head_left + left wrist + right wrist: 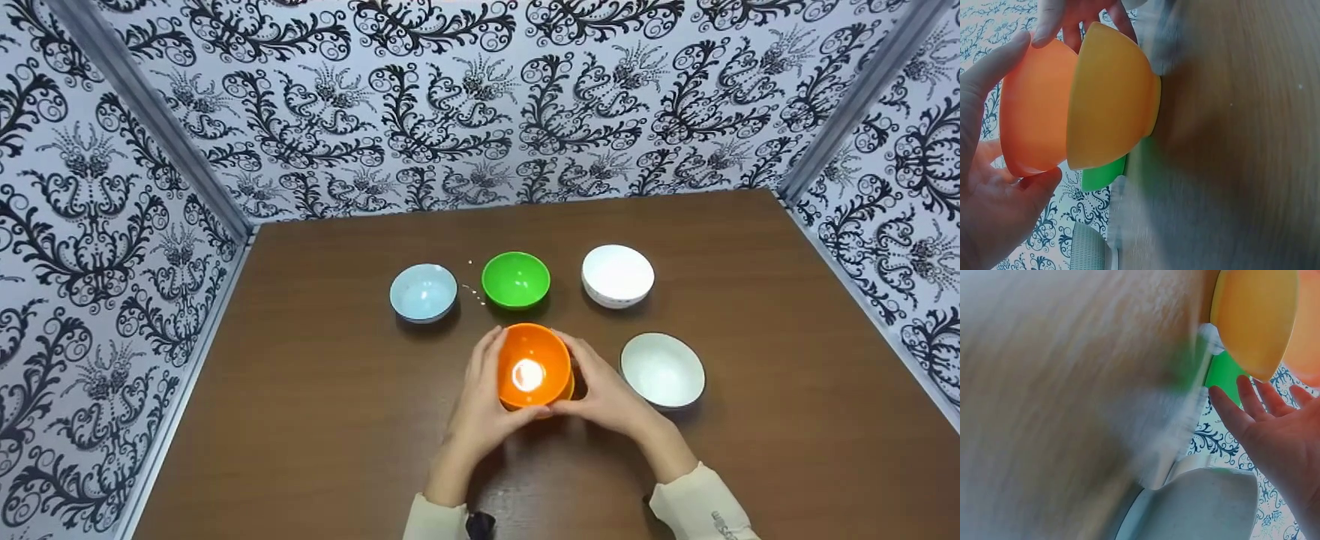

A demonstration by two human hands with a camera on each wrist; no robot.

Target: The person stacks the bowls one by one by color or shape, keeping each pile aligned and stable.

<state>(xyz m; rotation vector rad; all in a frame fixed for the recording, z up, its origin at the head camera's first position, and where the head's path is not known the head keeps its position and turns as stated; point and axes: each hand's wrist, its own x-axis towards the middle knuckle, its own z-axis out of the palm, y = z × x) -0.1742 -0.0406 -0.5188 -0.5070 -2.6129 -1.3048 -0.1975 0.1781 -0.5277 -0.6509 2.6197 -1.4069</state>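
Note:
My left hand (480, 405) and right hand (609, 391) hold an orange bowl (534, 349) between them, thumbs at the near side and fingers round its sides. Below it, a yellow bowl (1109, 104) has its foot down at the brown table. In the left wrist view the orange bowl's lower part is hidden by the yellow rim, so how deep it sits inside cannot be told. The left thumb and fingers curve round the orange wall. In the right wrist view, the right fingers spread close to the yellow rim.
Behind stand a light blue bowl (424, 293), a green bowl (516, 280) and a white bowl (617, 276). Another white bowl (662, 370) stands right beside my right hand. Small pale specks (472, 291) lie near the green bowl. Patterned walls (480, 112) enclose the brown table (322, 390).

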